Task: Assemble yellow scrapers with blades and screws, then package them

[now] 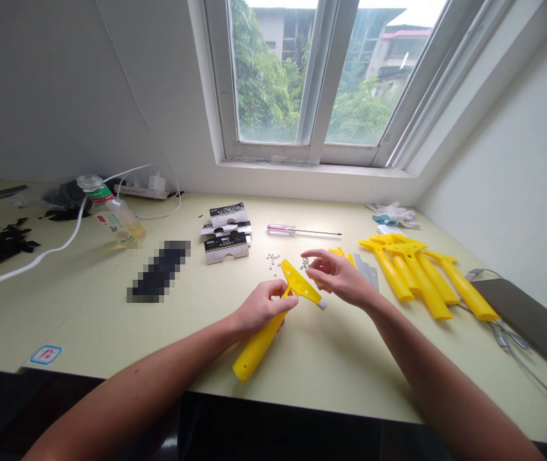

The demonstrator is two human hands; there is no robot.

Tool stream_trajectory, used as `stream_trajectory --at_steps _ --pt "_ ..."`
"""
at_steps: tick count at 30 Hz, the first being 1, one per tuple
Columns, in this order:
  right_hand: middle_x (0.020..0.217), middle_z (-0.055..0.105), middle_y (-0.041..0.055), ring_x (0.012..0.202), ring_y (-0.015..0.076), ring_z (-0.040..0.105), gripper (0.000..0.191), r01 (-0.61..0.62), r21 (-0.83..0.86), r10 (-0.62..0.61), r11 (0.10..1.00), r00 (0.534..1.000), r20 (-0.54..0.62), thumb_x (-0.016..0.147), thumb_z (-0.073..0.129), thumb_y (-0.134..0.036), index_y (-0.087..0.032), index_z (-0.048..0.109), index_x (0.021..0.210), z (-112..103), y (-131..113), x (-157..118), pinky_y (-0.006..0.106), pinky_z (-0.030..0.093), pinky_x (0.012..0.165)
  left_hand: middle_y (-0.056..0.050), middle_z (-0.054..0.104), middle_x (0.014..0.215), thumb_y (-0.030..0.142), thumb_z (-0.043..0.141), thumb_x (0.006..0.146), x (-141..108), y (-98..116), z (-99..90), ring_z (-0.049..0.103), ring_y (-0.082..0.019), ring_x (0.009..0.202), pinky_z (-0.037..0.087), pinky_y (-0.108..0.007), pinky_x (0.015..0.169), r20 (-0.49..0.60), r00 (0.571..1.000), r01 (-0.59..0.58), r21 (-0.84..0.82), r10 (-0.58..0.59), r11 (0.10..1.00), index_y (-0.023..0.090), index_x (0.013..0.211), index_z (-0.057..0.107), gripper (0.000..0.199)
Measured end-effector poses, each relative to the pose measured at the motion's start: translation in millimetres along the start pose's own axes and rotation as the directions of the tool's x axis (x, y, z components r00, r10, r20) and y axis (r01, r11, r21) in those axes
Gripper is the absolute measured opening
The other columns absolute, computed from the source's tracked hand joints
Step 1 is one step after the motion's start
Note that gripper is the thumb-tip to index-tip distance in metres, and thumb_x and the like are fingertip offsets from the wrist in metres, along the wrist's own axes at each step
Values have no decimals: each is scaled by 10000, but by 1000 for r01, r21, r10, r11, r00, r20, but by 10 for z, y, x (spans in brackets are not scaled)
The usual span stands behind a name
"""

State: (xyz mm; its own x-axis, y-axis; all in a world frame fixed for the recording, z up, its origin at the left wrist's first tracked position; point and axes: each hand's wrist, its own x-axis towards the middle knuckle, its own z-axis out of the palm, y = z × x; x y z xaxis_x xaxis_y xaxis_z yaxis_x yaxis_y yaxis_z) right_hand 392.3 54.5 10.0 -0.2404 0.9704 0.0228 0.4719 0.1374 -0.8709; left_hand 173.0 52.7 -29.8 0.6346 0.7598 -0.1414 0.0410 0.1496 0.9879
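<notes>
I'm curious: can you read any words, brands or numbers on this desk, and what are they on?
Blue-edged sticker on the desk's front edge: a number, perhaps "14", but I can't be sure.
Plastic bottle's label: too small and blurred to read.
Black-and-white card packets: print too small to read.

The left hand (pixel 263 307) curls closed in a firm grip, knuckles up, its forearm (pixel 129 400) reaching in from the lower left. The right hand (pixel 338 276) hovers just beside that grip, palm down, fingertips (pixel 309 261) pinched together.
</notes>
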Motion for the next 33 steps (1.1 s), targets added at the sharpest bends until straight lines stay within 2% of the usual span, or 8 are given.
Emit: stream_trajectory --at_steps 6,10,13,17,20,24,29,33 --pt "963 723 39 820 171 651 232 -33 -324 -1 946 994 -105 917 543 -369 -230 691 1027 -121 73 -10 288 487 721 45 453 698 418 677 824 12 96 -97 520 -81 485 418 -226 456 -80 997 -23 -51 19 998 172 793 498 306" --pt "1026 734 46 888 196 659 211 -78 -567 80 820 997 -20 908 544 -324 -233 705 1009 -152 150 -5 292 463 754 51 444 691 422 684 824 28 154 -198 528 -80 476 407 -219 447 -142 989 -44 -85 32 995 176 796 489 315" --pt "1022 726 77 905 210 649 186 -91 -693 81 715 996 -46 887 550 -280 -202 706 952 -125 197 9 287 432 732 54 440 690 417 688 821 36 158 -220 534 -82 477 407 -217 447 -159 987 -44 -79 31 996 177 790 480 319" --pt "913 727 56 803 184 632 147 -128 -714 147 689 989 -35 846 552 -232 -198 693 826 -123 219 27 272 381 646 52 444 690 419 680 828 36 134 -201 536 -82 476 409 -215 450 -152 988 -36 -61 26 997 175 796 488 312" --pt "841 713 41 732 166 604 140 -183 -694 263 696 965 10 813 542 -206 -196 673 764 -163 195 38 271 348 590 52 441 691 424 682 825 37 119 -189 534 -83 479 412 -214 448 -141 990 -27 -57 19 998 175 792 490 316" --pt "830 709 42 709 164 599 127 -227 -671 376 706 923 83 776 562 -213 -188 684 802 -219 127 45 262 354 560 49 442 696 421 682 824 42 117 -182 536 -84 484 414 -214 450 -131 991 -22 -52 15 998 173 789 492 315" --pt "836 704 42 713 166 603 139 -228 -650 426 725 890 164 755 586 -225 -191 686 846 -215 48 36 254 366 549 47 449 700 418 680 826 38 120 -173 536 -85 484 411 -214 449 -117 993 -11 -50 5 999 173 795 493 309" --pt "814 690 55 689 175 590 106 -160 -648 377 745 902 211 771 552 -210 -186 653 798 -179 47 11 267 362 544 46 455 703 422 684 822 39 113 -173 531 -82 488 412 -214 454 -113 994 -5 -58 -2 998 175 796 495 313"
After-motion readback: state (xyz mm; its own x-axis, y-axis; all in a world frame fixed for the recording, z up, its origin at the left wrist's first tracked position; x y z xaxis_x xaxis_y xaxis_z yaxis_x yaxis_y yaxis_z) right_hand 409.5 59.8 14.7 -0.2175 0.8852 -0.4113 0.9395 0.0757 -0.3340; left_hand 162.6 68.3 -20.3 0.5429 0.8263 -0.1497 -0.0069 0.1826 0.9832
